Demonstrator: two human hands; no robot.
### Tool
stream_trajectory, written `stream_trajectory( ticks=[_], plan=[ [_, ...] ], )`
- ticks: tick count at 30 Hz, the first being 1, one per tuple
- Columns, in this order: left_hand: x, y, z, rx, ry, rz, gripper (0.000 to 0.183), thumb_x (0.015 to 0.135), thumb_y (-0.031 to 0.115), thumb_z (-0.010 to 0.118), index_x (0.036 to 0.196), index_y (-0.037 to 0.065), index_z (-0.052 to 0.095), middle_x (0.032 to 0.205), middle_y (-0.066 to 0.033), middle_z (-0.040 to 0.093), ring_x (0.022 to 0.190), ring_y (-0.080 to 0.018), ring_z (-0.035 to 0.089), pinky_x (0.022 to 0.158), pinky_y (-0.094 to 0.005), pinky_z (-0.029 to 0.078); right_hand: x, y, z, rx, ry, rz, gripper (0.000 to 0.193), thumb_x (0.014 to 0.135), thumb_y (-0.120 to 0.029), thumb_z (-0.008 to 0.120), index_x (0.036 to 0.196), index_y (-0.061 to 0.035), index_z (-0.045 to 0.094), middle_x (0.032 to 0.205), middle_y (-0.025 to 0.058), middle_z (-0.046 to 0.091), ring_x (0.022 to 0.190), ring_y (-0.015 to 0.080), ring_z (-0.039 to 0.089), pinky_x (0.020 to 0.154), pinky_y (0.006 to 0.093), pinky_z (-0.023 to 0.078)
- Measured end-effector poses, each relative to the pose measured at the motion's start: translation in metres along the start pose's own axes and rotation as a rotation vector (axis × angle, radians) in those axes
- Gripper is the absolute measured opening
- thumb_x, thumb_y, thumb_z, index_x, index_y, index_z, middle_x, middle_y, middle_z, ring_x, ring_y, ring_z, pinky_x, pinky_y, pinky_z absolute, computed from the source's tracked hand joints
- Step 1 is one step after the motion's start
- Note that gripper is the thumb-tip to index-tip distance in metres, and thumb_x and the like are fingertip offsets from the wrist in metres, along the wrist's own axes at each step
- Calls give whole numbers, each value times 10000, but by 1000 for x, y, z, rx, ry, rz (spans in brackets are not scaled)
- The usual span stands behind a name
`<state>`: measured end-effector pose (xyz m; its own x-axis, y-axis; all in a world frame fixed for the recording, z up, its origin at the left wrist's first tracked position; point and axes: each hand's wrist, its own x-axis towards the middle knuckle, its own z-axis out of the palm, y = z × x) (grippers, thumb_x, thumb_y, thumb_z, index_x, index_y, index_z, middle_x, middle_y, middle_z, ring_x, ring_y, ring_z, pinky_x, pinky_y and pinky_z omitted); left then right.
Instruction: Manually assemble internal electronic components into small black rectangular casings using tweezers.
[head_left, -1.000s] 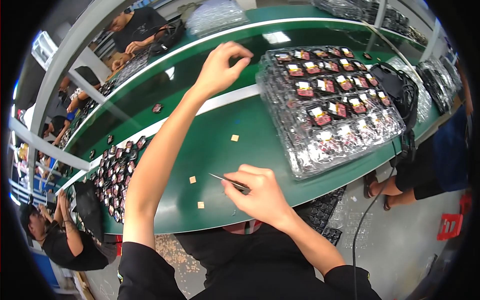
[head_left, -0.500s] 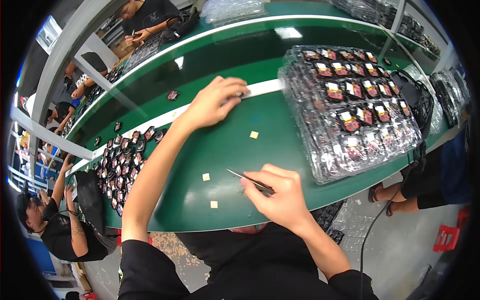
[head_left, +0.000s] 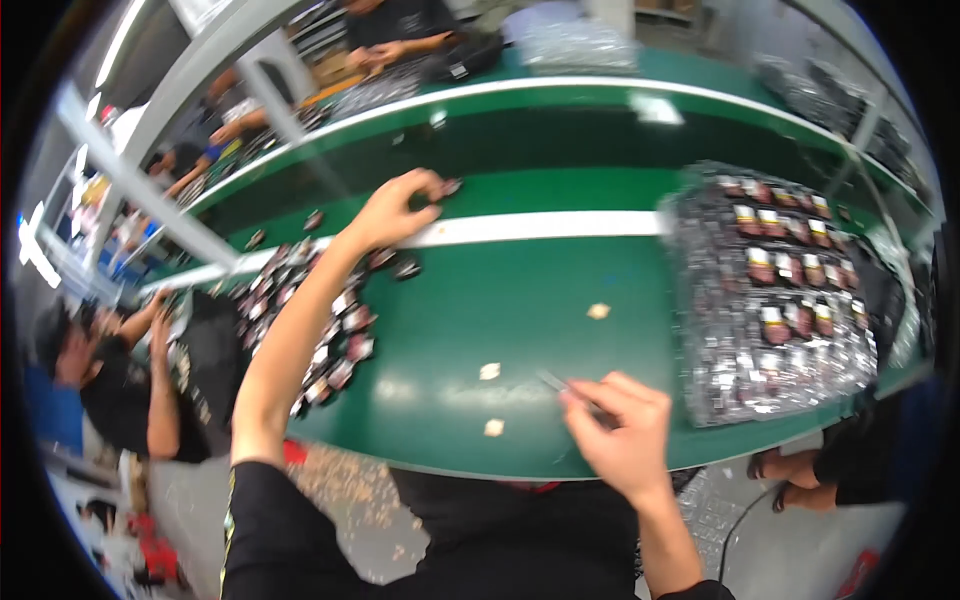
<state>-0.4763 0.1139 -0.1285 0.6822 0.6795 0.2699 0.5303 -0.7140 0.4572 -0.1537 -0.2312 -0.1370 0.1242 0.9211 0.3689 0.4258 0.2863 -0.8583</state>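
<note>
My left hand [head_left: 398, 208] reaches over the white strip [head_left: 540, 227], thumb and fingers apart. Its fingertips are at a small dark part [head_left: 451, 186] on the far green surface; blur hides whether they touch. In my right hand [head_left: 628, 430] is a pair of tweezers [head_left: 556, 381], tips pointing left above the near green table [head_left: 430, 330]. Left of the tweezers lie two small cream squares, one nearer [head_left: 494, 428] and one farther [head_left: 489, 371]. A third cream square [head_left: 598, 311] sits farther back. Beside my left forearm spreads a pile of small dark parts [head_left: 350, 320].
At the right stands a stack of clear plastic trays [head_left: 720, 370], its top one partly filled with dark parts. Grey frame posts [head_left: 150, 200] rise at the left. Co-workers sit at the far side and far left [head_left: 130, 390]. Another person's legs [head_left: 850, 470] show at the right.
My view has turned, shifting the scene rightward in the picture. Across the table, my left hand has moved left to the lone dark part. The tweezers stay in my right hand.
</note>
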Motion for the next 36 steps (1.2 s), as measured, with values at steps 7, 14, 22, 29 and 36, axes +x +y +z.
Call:
stream_trajectory(
  ticks=[7,14,22,29,36],
  plan=[
    [6,21,28,274,205,-53,279,999,215,755,1230,71,698,1184,-102,657,1074,-314,666,970,-404,552,-2,15,18,135,-40,-27,173,947,-92,805,1072,25,824,810,130,710,634,288,694,595,387,539],
    [13,44,15,220,78,-131,151,970,123,709,1098,61,657,1038,-117,612,930,-340,680,853,-450,548,-3,21,9,82,-8,-21,211,926,-36,839,1126,32,835,786,93,720,610,156,659,535,296,498],
    [-67,57,-32,351,-17,-108,153,900,131,705,1036,64,685,999,-123,694,935,-343,734,818,-464,591,0,10,6,74,11,-17,153,920,-42,827,1059,20,842,752,95,703,576,155,638,538,318,492],
    [-108,44,-68,341,16,-348,242,944,264,799,1083,68,787,1025,-154,800,999,-368,757,929,-450,574,5,8,10,37,-5,-48,165,876,-9,860,1035,35,847,694,71,671,548,110,576,500,291,412],
    [-124,-69,-86,652,209,-553,369,968,333,787,1243,92,739,1245,-179,726,1197,-406,699,1032,-506,557,5,7,10,28,4,-51,169,877,-1,857,1039,47,844,680,62,655,548,97,564,498,286,399]
  ],
)
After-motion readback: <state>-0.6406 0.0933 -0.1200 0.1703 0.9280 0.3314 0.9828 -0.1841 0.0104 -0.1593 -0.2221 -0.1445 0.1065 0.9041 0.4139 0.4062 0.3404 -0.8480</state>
